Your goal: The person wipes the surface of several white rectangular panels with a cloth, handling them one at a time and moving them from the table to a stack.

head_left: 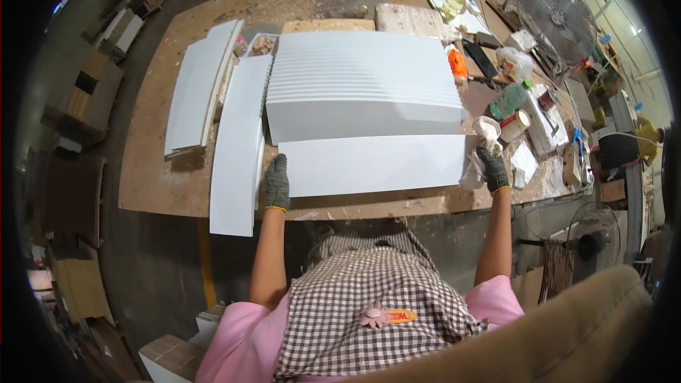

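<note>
The left hand (277, 181), gloved, fingers close together, touches the left end of the white board (376, 164); I cannot tell if it grips. The board lies near the table's (159, 181) front edge. Rightmost, the gloved right hand (494, 169) clutches a white cloth (486, 129).

A white board (372, 165) lies on the worktable (156, 184), near its front edge. The gloved left hand (277, 181) touches this board at its 9 o'clock end; the gloved right hand (496, 170) is at 3 o'clock and holds a crumpled white cloth (486, 130). From the board, at 12 o'clock there is a stack of white boards (365, 85), at 9 o'clock lie long white panels (237, 142), and at 2 o'clock are a green bottle (508, 101) and, farther, a large fan (557, 18).
</note>
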### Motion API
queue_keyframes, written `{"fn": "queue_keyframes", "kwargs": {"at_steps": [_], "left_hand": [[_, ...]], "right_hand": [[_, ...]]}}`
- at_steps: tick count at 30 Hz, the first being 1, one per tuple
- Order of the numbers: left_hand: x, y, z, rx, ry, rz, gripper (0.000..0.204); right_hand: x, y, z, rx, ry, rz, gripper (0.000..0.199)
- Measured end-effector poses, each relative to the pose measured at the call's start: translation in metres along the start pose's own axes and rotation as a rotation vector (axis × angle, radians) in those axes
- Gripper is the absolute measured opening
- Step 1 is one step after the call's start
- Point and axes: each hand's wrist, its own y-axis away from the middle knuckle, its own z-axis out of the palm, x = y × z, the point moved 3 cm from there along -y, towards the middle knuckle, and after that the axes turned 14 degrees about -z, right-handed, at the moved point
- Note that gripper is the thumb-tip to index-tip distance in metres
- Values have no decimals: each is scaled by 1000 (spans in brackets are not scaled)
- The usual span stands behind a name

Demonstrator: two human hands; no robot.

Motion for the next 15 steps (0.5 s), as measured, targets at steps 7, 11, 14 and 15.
{"fn": "queue_keyframes", "kwargs": {"at_steps": [7,11,14,15], "left_hand": [[7,38,60,-304,320,-449,55],[-110,-2,22,-450,223,-412,64],[-15,19,53,-631,510,-657,70],[-18,21,47,-626,509,-664,70]], "right_hand": [[23,12,-77,129,956,-425,71],[6,69,133,30,1494,-172,106],[36,104,225,-190,1169,-410,108],[19,130,281,-266,1194,-712,106]]}}
